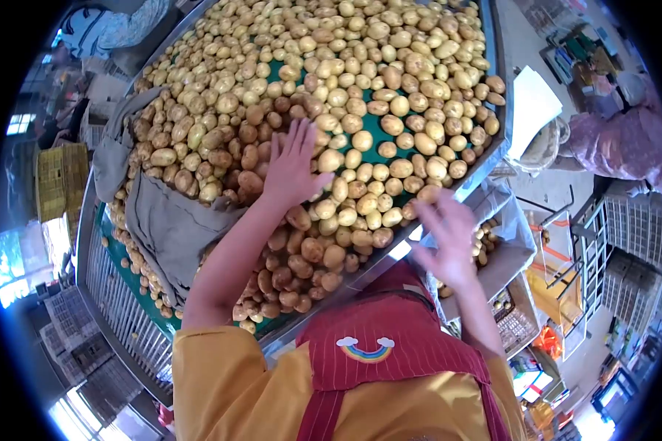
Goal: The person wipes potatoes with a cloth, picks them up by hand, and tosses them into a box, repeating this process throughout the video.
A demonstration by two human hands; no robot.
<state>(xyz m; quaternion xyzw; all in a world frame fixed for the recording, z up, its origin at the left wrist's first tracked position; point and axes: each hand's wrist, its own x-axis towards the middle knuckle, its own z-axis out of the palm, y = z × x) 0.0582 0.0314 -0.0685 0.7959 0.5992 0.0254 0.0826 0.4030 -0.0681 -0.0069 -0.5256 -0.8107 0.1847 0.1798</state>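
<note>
Potatoes [362, 140] beneath splayed, unclenched left hand [296, 169]; also just beside blurred right hand [450, 239], grip unclear.

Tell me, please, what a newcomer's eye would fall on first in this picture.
The potatoes would likely come first, heaped over a green surface across the top and middle. Next might come the left hand over them near the centre, then the red apron with its rainbow below.

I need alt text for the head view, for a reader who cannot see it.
A person's left hand is spread over potatoes heaped on a green-topped table. The blurred right hand hovers at the table's edge, near a lined container of potatoes.
</note>
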